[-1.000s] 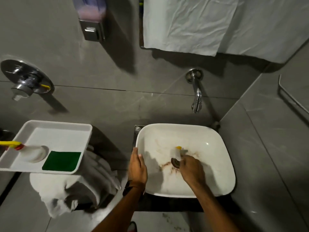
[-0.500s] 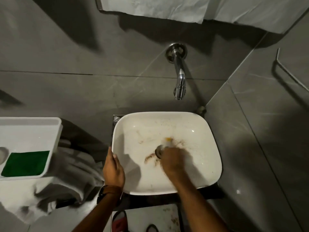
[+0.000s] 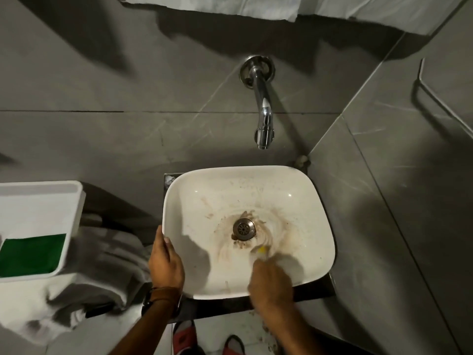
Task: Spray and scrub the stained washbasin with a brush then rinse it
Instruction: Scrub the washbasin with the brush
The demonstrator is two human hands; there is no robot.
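Observation:
A white square washbasin [image 3: 317, 201] sits below me, with brown stains smeared in rings around its metal drain [image 3: 243, 228]. My right hand [image 3: 271, 283] is inside the basin at its near side, shut on a brush [image 3: 261, 251] whose yellow and white end shows blurred just below and right of the drain. My left hand [image 3: 166, 262] grips the basin's left rim, with a brown strap on its wrist. A chrome tap spout [image 3: 264, 116] juts from the grey wall above the basin; no water runs from it.
A white tray [image 3: 38, 201] with a green scrub pad [image 3: 32, 254] stands at the left on crumpled white cloth [image 3: 76, 298]. White towels [image 3: 256, 6] hang on the wall above. A rail [image 3: 445, 98] is fixed to the right wall. Sandalled feet [image 3: 184, 336] show below.
My right hand with the brush has moved from over the drain to the basin's near right, uncovering the drain. The brown stain is smeared wider. The camera has tilted down and right.

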